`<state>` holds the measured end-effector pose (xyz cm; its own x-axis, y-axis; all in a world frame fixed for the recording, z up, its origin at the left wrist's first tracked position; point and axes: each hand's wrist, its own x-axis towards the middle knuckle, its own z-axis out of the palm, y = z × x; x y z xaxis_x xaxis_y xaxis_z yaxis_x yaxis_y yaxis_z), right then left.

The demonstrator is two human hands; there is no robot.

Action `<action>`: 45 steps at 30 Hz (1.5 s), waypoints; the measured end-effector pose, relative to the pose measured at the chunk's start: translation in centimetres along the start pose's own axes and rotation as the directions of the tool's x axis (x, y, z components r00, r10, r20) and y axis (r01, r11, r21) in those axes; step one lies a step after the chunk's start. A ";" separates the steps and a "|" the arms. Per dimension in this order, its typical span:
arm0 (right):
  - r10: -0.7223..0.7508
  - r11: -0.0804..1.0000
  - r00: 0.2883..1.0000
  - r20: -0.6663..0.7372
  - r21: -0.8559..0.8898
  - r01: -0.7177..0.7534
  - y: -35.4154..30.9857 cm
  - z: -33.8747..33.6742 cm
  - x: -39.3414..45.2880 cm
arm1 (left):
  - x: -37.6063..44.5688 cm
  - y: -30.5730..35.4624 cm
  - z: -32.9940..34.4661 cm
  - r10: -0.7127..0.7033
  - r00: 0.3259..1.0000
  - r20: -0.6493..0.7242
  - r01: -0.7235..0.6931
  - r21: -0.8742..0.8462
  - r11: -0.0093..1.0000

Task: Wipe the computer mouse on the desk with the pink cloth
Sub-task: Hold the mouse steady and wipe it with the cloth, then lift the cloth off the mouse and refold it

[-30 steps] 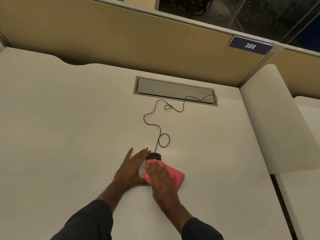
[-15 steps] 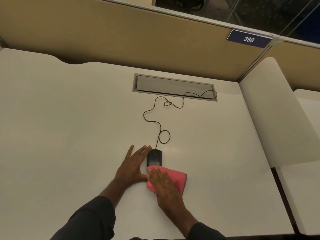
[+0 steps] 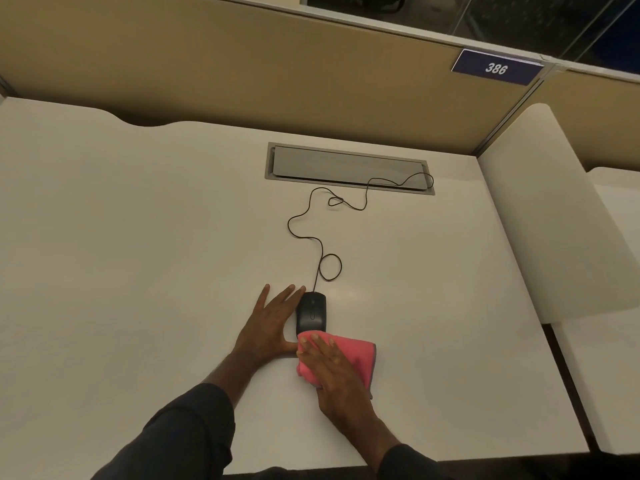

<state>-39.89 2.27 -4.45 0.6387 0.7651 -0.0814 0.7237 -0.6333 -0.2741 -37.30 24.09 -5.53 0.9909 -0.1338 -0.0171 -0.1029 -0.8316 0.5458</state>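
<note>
Computer mouse [image 3: 311, 312], black and corded, sits on the white tabletop [image 3: 138, 237] near the front edge, its nose pointing away from the person and its cable [image 3: 323, 237] looping back to a grey cable hatch [image 3: 348, 168] by the partition. The left hand [image 3: 268, 327] lies flat on the tabletop against the mouse's left side, fingers straight and slightly spread, with the index finger along the mouse's flank; it pinches nothing. The right hand [image 3: 334, 367] is laid flat, fingers straight and together, on the pink cloth [image 3: 356, 351], which is folded and bunched just at the mouse's rear edge, its front lip overlapping the back of the shell. Most of the mouse's top is uncovered.

Judging from this layout, the wiping is under way, with the cloth at the near end of a stroke. To do it well, the right hand should push the cloth forward over the whole back and both buttons, with light, even pressure through flat fingers rather than the palm heel, so the buttons and wheel are not jammed. The left hand should brace the side so the mouse does not skid away or twist on the smooth surface. The sides deserve a pass too, which means shifting the bracing fingers aside. The loose cable loop ahead could snag if the mouse is shoved forward.
</note>
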 end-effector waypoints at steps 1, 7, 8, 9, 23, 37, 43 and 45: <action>0.006 1.000 1.000 -0.007 -0.028 -0.007 0.0 -0.2 0.1 | 0.0 0.1 0.0 0.000 1.000 0.002 0.000 0.001 1.000; -0.096 0.993 0.993 -0.063 -0.077 0.091 0.0 -0.2 -1.3 | -0.1 0.2 -0.3 0.027 1.000 -0.005 -0.027 0.026 0.999; -0.067 0.996 0.997 -0.029 -0.062 0.065 -0.2 -0.4 -1.5 | -0.1 0.2 -0.3 0.032 0.999 -0.003 -0.032 0.026 0.999; -0.057 0.997 0.998 -0.034 -0.058 0.055 -0.7 -0.8 -1.4 | -0.1 0.2 -0.4 0.034 0.999 0.002 -0.034 0.027 0.999; 0.303 0.686 0.947 -0.104 0.714 -0.141 -1.4 -3.9 -2.1 | -0.3 0.0 -0.3 0.063 0.998 -0.009 -0.063 -0.027 0.998; 0.689 0.167 0.724 0.046 0.961 -0.220 -2.2 -9.4 0.4 | -0.4 0.0 -5.0 -0.042 0.998 0.053 0.063 -0.499 0.865; 0.733 -0.078 0.669 0.122 0.992 -0.095 -3.6 -11.7 3.0 | -2.8 3.3 -10.2 -0.104 0.978 -0.180 -0.040 -0.655 0.755; 0.721 -0.120 0.682 0.123 0.991 -0.051 -3.9 -12.5 3.8 | -3.0 4.7 -11.6 -0.120 0.973 -0.196 -0.054 -0.703 0.709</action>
<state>-37.02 6.20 8.26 0.9253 0.0798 -0.3707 -0.3789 0.1524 -0.9128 -39.74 26.86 6.85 0.9938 0.0755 0.0819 -0.0650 -0.2037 0.9769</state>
